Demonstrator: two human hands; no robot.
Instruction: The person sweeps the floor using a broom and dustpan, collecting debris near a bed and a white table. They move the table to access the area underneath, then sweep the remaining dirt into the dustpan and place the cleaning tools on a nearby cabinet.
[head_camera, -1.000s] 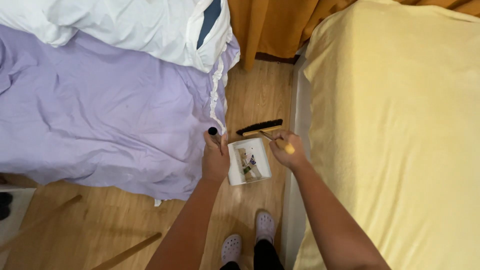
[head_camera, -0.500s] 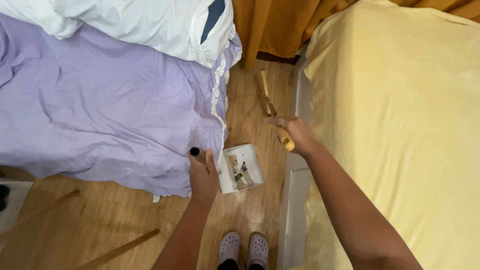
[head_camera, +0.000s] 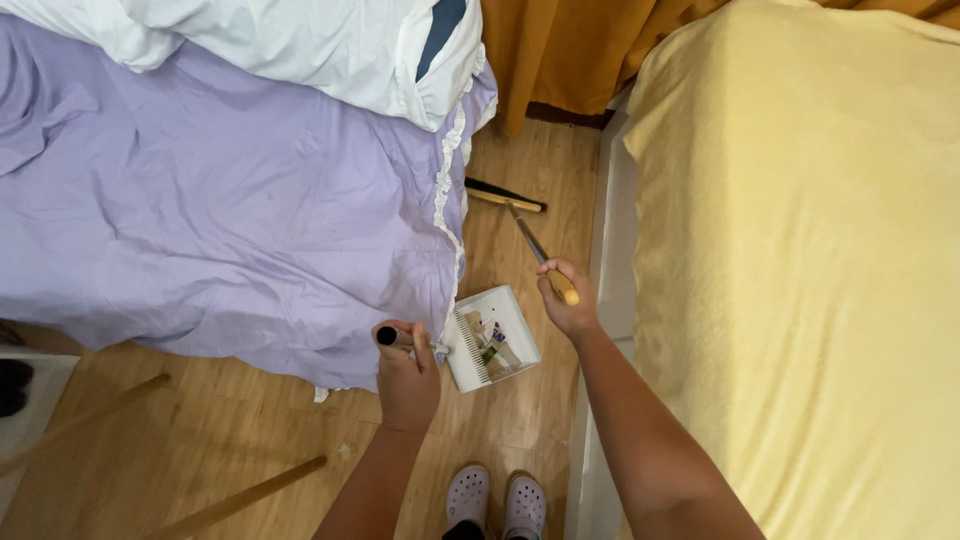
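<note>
Dustpan: the white plastic dustpan (head_camera: 493, 338) hangs low over the wood floor (head_camera: 250, 440), just beside the purple sheet's hem, with scraps lying inside and a ribbed comb along its near edge.
Left hand: the left hand (head_camera: 407, 372) has its fingers clamped on the dustpan's black-tipped handle.
Right hand: the right hand (head_camera: 570, 300) has its fingers closed round the brush's yellow wooden grip.
Brush: the brush (head_camera: 505, 195) stretches up the aisle, its dark head on the floor near the curtain (head_camera: 570, 50).
Change: half a second ago the brush stood more upright and nearer the far wall; its head now lies flat across the boards, and the dustpan has stayed at the sheet's edge.
Room: a narrow strip of floor runs between the purple bed (head_camera: 220, 210) and the yellow bed (head_camera: 800, 270); clogs (head_camera: 495, 497) stand at its near end.
Textures: crumpled purple sheet, frilled white pillow (head_camera: 330, 50), nubbly yellow cover, glossy planks.
</note>
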